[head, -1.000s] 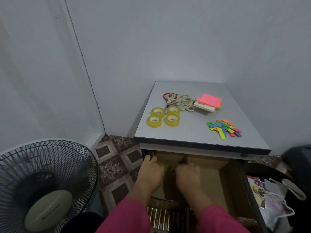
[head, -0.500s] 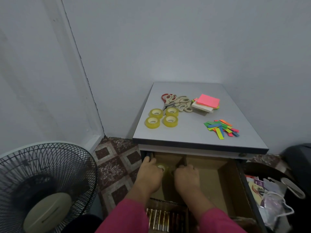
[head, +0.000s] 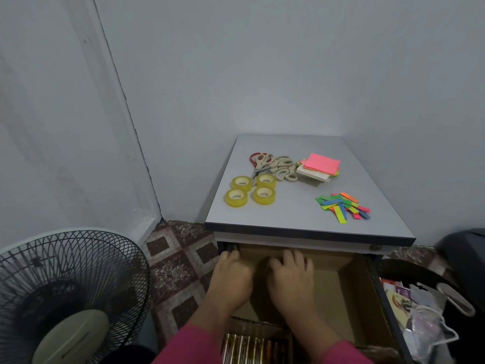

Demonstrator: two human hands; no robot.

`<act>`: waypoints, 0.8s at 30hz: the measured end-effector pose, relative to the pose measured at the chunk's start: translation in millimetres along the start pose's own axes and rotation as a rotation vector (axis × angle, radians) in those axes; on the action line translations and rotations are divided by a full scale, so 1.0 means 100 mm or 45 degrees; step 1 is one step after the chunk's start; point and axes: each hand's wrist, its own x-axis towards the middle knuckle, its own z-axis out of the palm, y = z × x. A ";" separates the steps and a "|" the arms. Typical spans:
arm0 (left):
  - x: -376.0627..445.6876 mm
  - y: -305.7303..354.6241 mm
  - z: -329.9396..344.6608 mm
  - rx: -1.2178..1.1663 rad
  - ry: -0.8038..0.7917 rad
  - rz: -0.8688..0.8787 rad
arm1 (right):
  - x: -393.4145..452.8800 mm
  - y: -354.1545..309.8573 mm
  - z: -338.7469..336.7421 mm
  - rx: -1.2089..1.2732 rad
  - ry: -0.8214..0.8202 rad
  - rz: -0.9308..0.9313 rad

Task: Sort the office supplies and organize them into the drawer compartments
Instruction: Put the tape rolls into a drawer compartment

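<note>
Below, both hands down inside open drawer (head: 349,298), backs up, pink sleeves (head: 191,348) at frame bottom. Left hand (head: 231,278) at rear-left corner of drawer, fingers bent downward near black drawer rail; grasp could not be told, fingertips hidden. Right hand (head: 290,277) just beside it, fingers spread and curved down over cardboard divider (head: 341,269); whether holding anything could not be told. Hands near but apart, dark gap between.

Drawer lined with brown cardboard compartments; right compartment floor bare where visible. Near compartment at bottom edge held row of gold-coloured cylinders (head: 244,348), kind not legible.

Above drawer, grey cabinet top (head: 288,211) carried remaining supplies: 4 yellow tape rolls (head: 250,190) in a 2-by-2 cluster at left, lying flat; pile of beige-handled scissors (head: 275,168) plus 1 red-handled pair just behind rolls, touching them; stack of sticky note pads (head: 319,166), pink on top, just right of scissors; loose heap of coloured paper strips (head: 342,206) nearer front-right, well apart from rolls.

Left on patterned floor tiles (head: 178,261), black-grilled fan (head: 65,292). Right of drawer, dark bin (head: 409,271) holding plastic bags and packaging.
</note>
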 end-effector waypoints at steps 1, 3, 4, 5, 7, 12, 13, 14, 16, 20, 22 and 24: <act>-0.02 -0.01 0.00 -0.075 0.090 -0.009 | 0.00 0.03 0.02 0.064 0.161 -0.047; -0.05 -0.04 -0.01 -0.257 0.337 -0.034 | 0.03 0.08 0.04 0.202 0.443 -0.173; -0.05 -0.07 -0.04 -0.356 0.474 -0.048 | 0.09 0.09 -0.01 0.256 0.534 -0.218; -0.02 -0.09 -0.10 -0.445 0.589 -0.069 | 0.16 0.09 -0.09 0.316 0.604 -0.233; 0.08 -0.14 -0.31 -0.590 0.790 -0.149 | 0.33 0.06 -0.25 0.381 0.647 -0.188; 0.43 -0.23 -0.83 -0.707 0.702 -0.417 | 0.75 -0.05 -0.62 0.245 0.425 -0.040; 0.49 -0.26 -0.87 -0.663 0.623 -0.454 | 0.81 -0.05 -0.64 0.210 0.365 -0.037; 0.54 -0.29 -0.90 -0.606 0.555 -0.480 | 0.87 -0.05 -0.66 0.171 0.304 -0.034; 0.58 -0.36 -0.92 -0.471 0.421 -0.512 | 0.94 -0.05 -0.68 0.115 0.194 -0.020; 0.56 -0.42 -0.89 -0.379 0.278 -0.523 | 0.93 -0.01 -0.68 0.096 0.135 -0.023; 0.52 -0.41 -0.89 -0.386 0.309 -0.527 | 0.89 0.01 -0.68 0.144 0.125 -0.025; 0.47 -0.38 -0.90 -0.384 0.325 -0.519 | 0.83 0.01 -0.70 0.192 0.109 -0.029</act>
